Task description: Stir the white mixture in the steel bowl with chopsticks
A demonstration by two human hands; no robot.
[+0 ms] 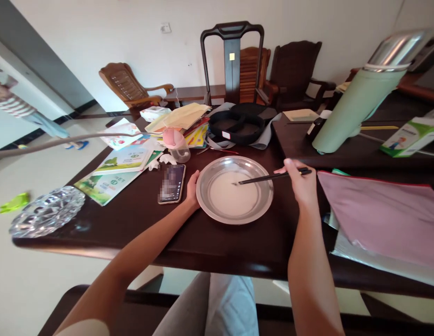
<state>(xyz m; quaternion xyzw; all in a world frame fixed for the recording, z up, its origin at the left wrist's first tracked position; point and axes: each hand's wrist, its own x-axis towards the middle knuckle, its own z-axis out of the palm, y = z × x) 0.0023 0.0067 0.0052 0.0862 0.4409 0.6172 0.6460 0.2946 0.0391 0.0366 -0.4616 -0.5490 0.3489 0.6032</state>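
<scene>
A round shallow metal basin (203, 186) stands on the dark wooden table, with a smooth whitish mixture (234, 198) in its bottom. My left hand (193, 189) grips the basin's left rim; its fingers are partly hidden by the basin. Over the right side, my right hand (300, 184) is closed around a pair of black chopsticks (265, 178), which slant down to the left. Their tips reach the surface of the whitish mixture. Just left of my left hand lies a phone (172, 184), its screen lit and partly blurred.
Left stand a glass dish (49, 212), booklets (124, 158) and a pink-topped bottle (176, 144). Behind the basin lie black straps (237, 126). Right are a tall green thermos (363, 98), a carton (412, 135) and a pink folder (381, 210). A person (24, 109) is at far left.
</scene>
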